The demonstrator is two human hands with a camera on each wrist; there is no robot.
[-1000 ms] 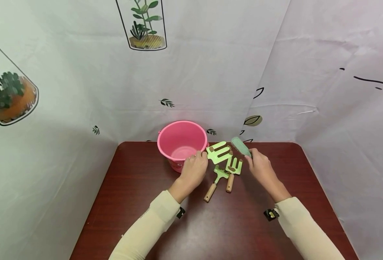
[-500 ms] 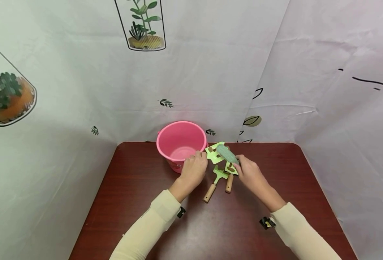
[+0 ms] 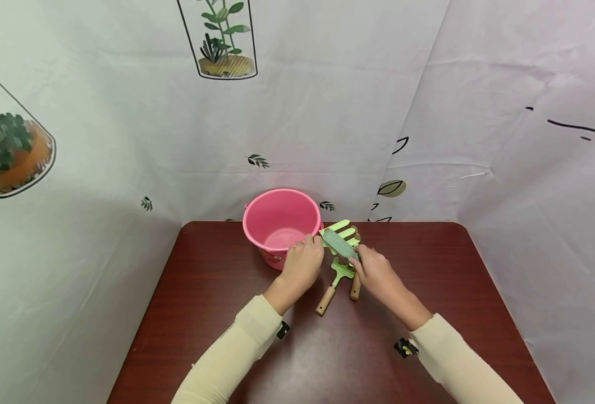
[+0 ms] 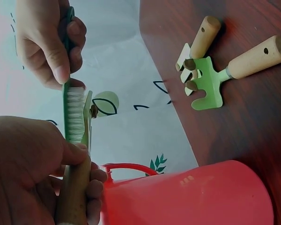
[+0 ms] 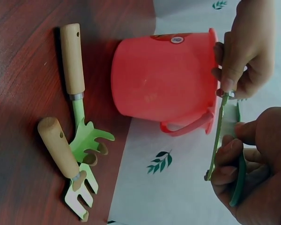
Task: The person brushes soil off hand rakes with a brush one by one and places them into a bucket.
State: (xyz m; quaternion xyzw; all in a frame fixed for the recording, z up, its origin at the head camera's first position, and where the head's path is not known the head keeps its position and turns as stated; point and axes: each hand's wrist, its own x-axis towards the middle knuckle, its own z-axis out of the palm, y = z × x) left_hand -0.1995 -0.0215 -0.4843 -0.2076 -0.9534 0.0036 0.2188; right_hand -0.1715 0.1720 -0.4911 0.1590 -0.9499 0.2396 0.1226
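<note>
My left hand (image 3: 300, 266) grips the wooden handle (image 4: 74, 197) of a green garden fork (image 3: 347, 229) beside the bucket's rim. Brown spots show on the fork's tines. In my right hand (image 3: 378, 275) is a green brush (image 3: 339, 242), held by its handle. Its clear bristles (image 4: 76, 115) face the fork's head and touch it in the left wrist view. From the head view, the brush covers part of the tines. The right wrist view shows the fork edge-on, with my right fingertips (image 5: 226, 174) close to its tine end.
A pink bucket (image 3: 272, 216) stands at the table's back, just left of the fork. On the reddish-brown table (image 3: 216, 303) lie a small green rake (image 3: 326, 300) and a smaller fork (image 5: 58, 147), both wooden-handled with brown spots. A printed cloth (image 3: 328, 112) hangs behind.
My right hand has brought the brush leftward, from beyond the tine tips across the fork's face to near its handle end. My left hand holds almost the same place.
</note>
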